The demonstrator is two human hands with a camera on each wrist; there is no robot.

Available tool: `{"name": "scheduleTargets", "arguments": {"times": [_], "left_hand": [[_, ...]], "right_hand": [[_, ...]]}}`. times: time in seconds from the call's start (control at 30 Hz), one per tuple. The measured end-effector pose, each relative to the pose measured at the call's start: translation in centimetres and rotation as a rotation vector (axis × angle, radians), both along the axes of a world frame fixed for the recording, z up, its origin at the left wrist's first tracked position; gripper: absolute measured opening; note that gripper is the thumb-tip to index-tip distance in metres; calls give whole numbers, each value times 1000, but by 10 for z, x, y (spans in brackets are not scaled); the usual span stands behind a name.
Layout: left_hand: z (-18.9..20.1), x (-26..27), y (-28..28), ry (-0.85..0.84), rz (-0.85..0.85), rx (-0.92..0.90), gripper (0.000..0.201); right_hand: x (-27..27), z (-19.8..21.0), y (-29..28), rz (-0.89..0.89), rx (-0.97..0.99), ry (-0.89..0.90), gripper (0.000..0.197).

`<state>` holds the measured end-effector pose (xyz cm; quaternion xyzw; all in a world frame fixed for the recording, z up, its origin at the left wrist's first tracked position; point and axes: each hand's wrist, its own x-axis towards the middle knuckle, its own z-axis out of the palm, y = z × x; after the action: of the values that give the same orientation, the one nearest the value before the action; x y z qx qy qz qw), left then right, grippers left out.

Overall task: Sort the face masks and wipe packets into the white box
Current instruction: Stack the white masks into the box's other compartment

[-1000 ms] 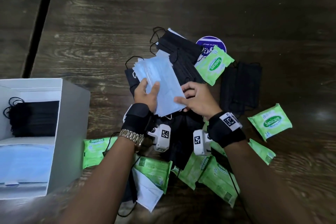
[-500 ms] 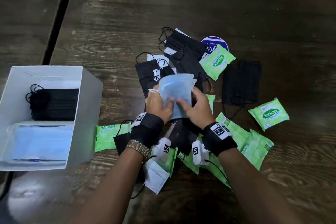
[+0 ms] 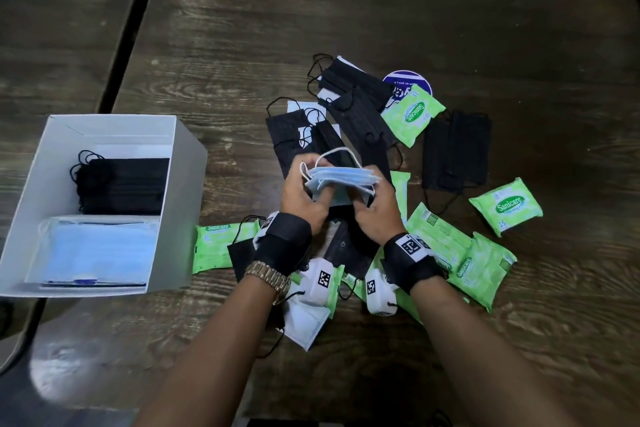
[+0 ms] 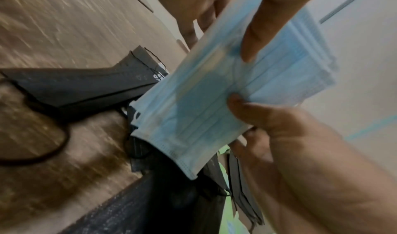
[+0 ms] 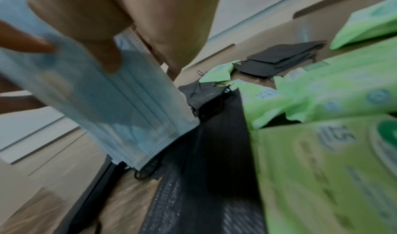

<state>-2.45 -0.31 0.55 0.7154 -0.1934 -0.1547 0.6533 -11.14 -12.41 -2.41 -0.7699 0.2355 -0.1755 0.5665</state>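
From the head view, a thin stack of pale blue masks [image 3: 341,180] with white ear loops was held edge-up above the pile of black masks [image 3: 349,121] and green wipe packets [image 3: 505,206], the left hand [image 3: 303,198] and right hand [image 3: 375,208] each curled round one end, right of the white box [image 3: 180,184]. From the left wrist, the pleated blue stack [image 4: 214,105] sat pinched under the left thumb [image 4: 247,107]. From the right wrist, blurred fingers [image 5: 109,57] gripped the stack [image 5: 133,105].
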Motion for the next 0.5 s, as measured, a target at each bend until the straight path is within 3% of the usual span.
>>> {"name": "scheduleTargets", "arguments": {"times": [0.07, 0.17, 0.3, 0.43, 0.5], "left_hand": [[5, 1, 4, 34, -24, -73, 58], [8, 2, 4, -49, -112, -16, 81], [6, -4, -5, -192, -156, 151, 63], [-5, -5, -4, 74, -44, 59, 61], [-11, -7, -1, 116, -34, 87, 55]], "right_hand": [[-3, -3, 1, -33, 21, 20, 33], [-6, -8, 4, -40, 84, 31, 49], [-1, -6, 10, -83, 92, 66, 44], [1, -9, 2, -86, 30, 33, 25], [-2, -8, -1, -76, 47, 40, 31]]}}
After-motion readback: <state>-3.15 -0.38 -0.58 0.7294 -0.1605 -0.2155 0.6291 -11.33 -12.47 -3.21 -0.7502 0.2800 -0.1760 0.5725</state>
